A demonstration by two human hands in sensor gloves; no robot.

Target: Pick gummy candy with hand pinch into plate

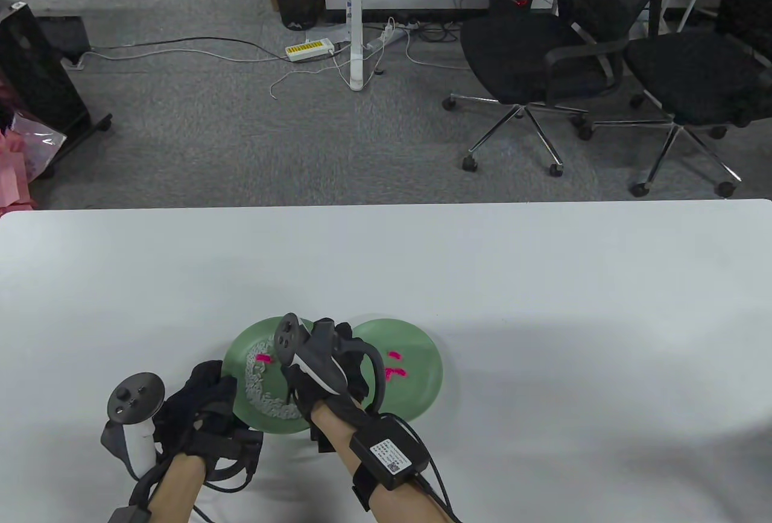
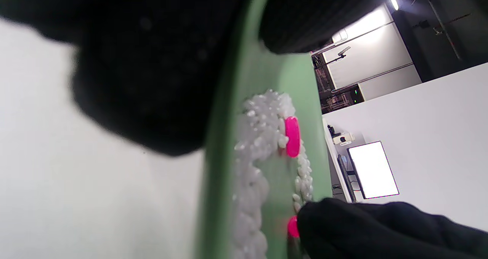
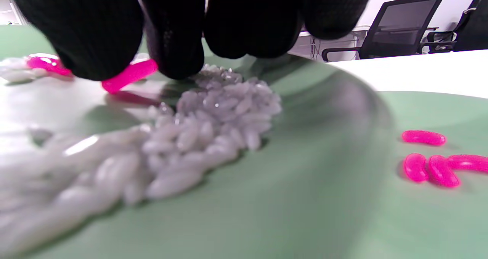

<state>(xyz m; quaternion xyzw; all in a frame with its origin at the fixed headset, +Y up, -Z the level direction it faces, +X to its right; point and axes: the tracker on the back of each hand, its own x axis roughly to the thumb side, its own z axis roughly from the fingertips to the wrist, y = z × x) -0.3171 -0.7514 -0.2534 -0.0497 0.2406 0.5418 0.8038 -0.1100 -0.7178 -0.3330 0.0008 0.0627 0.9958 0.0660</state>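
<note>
Table view: the right hand (image 1: 319,360) reaches over the left round green plate (image 1: 236,360), which holds a ring of pale grains (image 1: 258,390); the left hand (image 1: 208,408) holds that plate's near rim. Just right of the grip, the second green plate (image 1: 422,393) carries pink gummy candies (image 1: 395,372). A label on the wrist box is unreadable.

Left wrist view: gloved fingers (image 2: 152,80) clasp the rim; one pink candy (image 2: 292,136) lies beyond.

Right wrist view: fingertips (image 3: 173,53) pinch a pink gummy candy (image 3: 129,75), nearly closed. The pick step seems underway; next, lift and carry rightward.
</note>
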